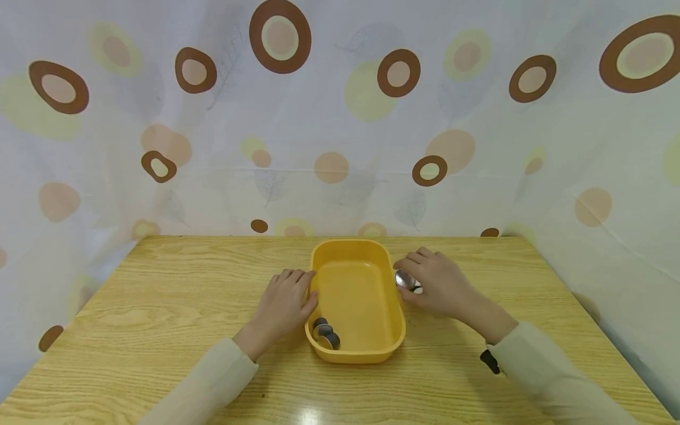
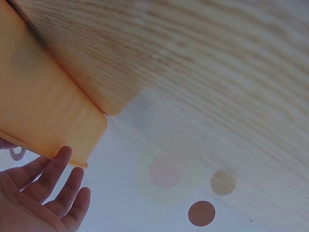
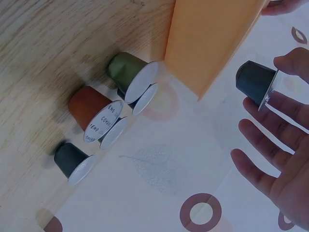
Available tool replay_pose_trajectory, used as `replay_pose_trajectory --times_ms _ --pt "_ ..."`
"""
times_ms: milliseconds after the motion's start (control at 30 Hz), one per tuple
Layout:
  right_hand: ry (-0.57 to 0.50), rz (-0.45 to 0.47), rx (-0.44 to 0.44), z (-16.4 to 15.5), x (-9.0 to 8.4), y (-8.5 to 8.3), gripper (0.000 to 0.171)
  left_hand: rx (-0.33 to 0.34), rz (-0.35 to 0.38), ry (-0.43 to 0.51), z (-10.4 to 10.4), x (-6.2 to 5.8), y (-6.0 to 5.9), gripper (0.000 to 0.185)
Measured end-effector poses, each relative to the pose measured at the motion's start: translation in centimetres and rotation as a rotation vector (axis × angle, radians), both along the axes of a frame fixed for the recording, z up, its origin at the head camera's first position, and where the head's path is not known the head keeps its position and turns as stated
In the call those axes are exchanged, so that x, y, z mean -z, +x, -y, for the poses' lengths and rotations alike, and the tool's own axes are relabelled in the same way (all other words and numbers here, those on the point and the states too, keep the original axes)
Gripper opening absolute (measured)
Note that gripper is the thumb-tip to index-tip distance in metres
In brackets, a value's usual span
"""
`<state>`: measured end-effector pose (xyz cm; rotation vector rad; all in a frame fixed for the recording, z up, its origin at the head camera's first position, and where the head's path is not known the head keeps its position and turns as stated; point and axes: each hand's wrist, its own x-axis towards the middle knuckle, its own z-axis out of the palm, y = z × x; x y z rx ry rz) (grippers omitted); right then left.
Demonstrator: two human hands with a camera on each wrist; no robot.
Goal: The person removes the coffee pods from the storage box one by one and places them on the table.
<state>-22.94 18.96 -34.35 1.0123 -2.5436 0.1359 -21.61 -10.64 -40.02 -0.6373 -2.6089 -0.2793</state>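
A yellow plastic tub [image 1: 361, 356] stands on the table, with a few dark coffee capsules [image 1: 332, 340] in its near left corner. On its left side my left hand [image 1: 284, 302] grips the rim, thumb over the edge; in the left wrist view, fingers [image 2: 62, 159] lie against the outer wall. Just right of the tub, my right hand [image 1: 438, 282] pinches a dark coffee capsule [image 3: 253, 79] between thumb and fingers. Its silver lid [image 1: 405, 279] shows in the head view. The other right fingers are spread and loosely bent.
Several more capsules stand lid-down on the table in the right wrist view, among them a green one [image 3: 126, 70], a brown one [image 3: 91, 108] and a dark one [image 3: 69, 157]. A small dark object [image 1: 490, 361] shows beside the right cuff. Patterned cloth [image 1: 329, 118] hangs behind the wooden table [image 1: 175, 307].
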Motion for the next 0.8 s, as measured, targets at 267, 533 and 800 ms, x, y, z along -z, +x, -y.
replay_pose_trajectory --times_ms 267,533,800 --pt "0.01 0.022 0.069 -1.5 0.3 0.2 0.029 0.0 0.01 0.005 0.0 -0.1 0.0 0.038" --pt "-0.011 0.011 0.07 -3.3 0.9 0.1 0.027 -0.001 0.026 0.012 0.0 -0.1 0.0 0.037" --pt "-0.002 0.051 0.116 -5.1 1.3 0.0 0.025 -0.002 0.032 0.015 -0.1 -0.1 0.0 0.036"
